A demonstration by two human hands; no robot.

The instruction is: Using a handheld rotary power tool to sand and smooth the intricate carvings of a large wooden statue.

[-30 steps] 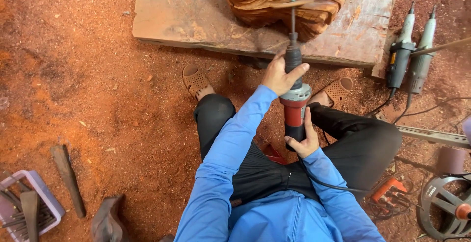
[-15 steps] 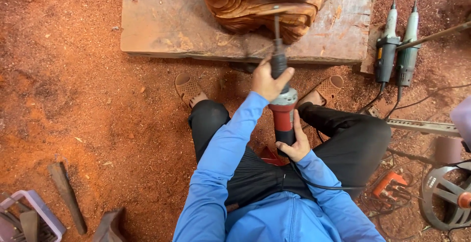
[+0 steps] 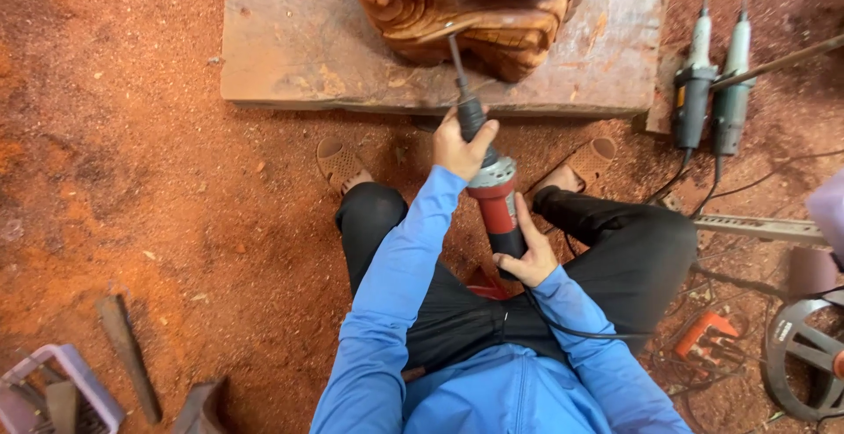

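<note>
The die grinder [image 3: 492,201] has a glossy red plastic body, a dull silver metal collar and a matt black nose; its long bit is dark bare metal. The wood carving [image 3: 466,3] is reddish-brown, smoothed to a soft sheen on its curls. It stands on a rough, weathered wooden slab [image 3: 299,47], pale and scuffed. The ground [image 3: 132,179] is loose red sawdust, grainy and matt. Two spare grinders [image 3: 712,91] look like dark green plastic with pale metal necks. The sleeves [image 3: 396,284] are smooth blue cloth, the trousers [image 3: 633,249] matt black cloth. The sandals [image 3: 338,161] are perhaps rubber, dusty brown.
</note>
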